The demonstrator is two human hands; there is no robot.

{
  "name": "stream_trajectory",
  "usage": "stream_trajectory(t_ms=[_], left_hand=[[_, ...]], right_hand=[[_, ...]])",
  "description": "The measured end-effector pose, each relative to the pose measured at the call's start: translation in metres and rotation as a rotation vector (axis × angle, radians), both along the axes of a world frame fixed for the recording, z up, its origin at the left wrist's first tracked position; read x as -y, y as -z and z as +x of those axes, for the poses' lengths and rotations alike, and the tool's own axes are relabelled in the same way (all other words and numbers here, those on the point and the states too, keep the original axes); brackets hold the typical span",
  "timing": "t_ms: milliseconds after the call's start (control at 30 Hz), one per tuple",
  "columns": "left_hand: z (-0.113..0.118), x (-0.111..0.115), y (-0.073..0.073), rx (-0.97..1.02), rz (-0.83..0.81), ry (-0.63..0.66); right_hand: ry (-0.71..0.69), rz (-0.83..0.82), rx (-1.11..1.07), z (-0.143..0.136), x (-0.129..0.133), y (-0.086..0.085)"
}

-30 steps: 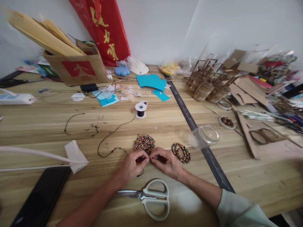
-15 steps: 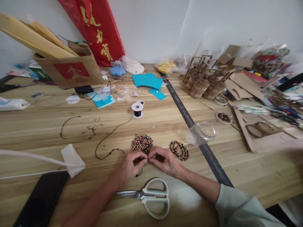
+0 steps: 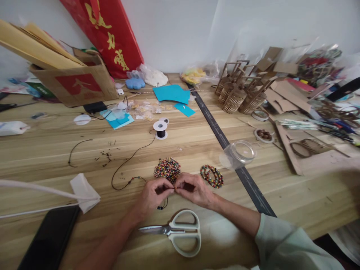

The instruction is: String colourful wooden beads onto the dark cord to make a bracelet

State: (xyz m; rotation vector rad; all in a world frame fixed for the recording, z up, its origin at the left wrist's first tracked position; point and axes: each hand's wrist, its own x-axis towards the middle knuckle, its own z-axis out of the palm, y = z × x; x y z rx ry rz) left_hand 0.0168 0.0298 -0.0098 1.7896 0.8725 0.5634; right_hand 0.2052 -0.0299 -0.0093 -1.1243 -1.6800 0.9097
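Observation:
Fingertip to fingertip, my left hand (image 3: 153, 195) and my right hand (image 3: 196, 190) meet just in front of a heap of small multicoloured beads (image 3: 168, 170). Thumb and forefinger of the left are pinched on thin black cord (image 3: 120, 165), which runs back to a white spool (image 3: 161, 131) and carries a few beads left of the hand. The right pinches a tiny orange-brown bead (image 3: 176, 188) at the cord; my fingers partly cover it. A dark cord end dangles below the left hand. Beaded bracelets (image 3: 212, 176) lie right of the heap.
Cream-handled scissors (image 3: 185, 233) lie nearest me, below the hands. A black phone (image 3: 49, 238) and white cable (image 3: 42, 187) are at left. A clear round container (image 3: 243, 152) stands beside a black strip (image 3: 209, 112). Small bamboo baskets (image 3: 236, 95) stand at the back right.
The whole view has shifted slightly. Both hands stay pinched together at the bead and cord, with only a small change in finger position.

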Motion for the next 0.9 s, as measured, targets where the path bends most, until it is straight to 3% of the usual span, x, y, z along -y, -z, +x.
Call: stream_trajectory(t_ms=[900], left_hand=[[0.0,-0.0022,0.0031,0.01,0.086,0.042]], right_hand=[[-0.004,-0.012,0.002,-0.0007,0.0,-0.0004]])
